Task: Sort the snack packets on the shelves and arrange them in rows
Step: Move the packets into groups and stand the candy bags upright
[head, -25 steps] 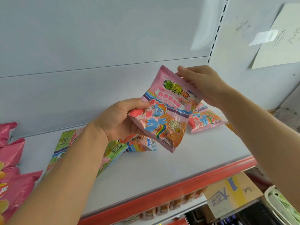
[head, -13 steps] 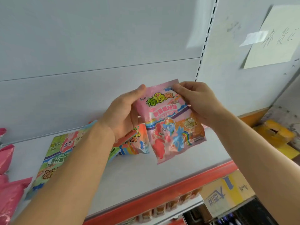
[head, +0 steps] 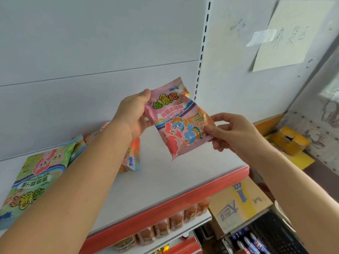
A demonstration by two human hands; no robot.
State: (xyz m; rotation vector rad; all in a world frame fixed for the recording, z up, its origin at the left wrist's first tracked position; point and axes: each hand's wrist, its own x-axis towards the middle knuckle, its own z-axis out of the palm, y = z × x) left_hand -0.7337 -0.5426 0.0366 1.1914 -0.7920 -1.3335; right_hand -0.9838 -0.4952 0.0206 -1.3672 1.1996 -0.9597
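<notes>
Hidden or unclear, as we find it: the green packet (head: 36, 173) runs off the left edge, its print blurred. We see only part of the orange packet (head: 131, 156), covered by the left forearm. The left hand (head: 133, 116) hides the pink packet's (head: 178, 120) left edge; the fingers behind it are unseen. The handwriting on the taped note (head: 291, 33) is too faint for us to read. The packets on the lower shelf (head: 165, 226) are blurred, and the cardboard box (head: 238, 204) is partly cut off.

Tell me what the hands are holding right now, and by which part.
Both hold one pink snack packet above the shelf. The left hand grips its upper left edge; the right hand pinches its lower right edge.
</notes>
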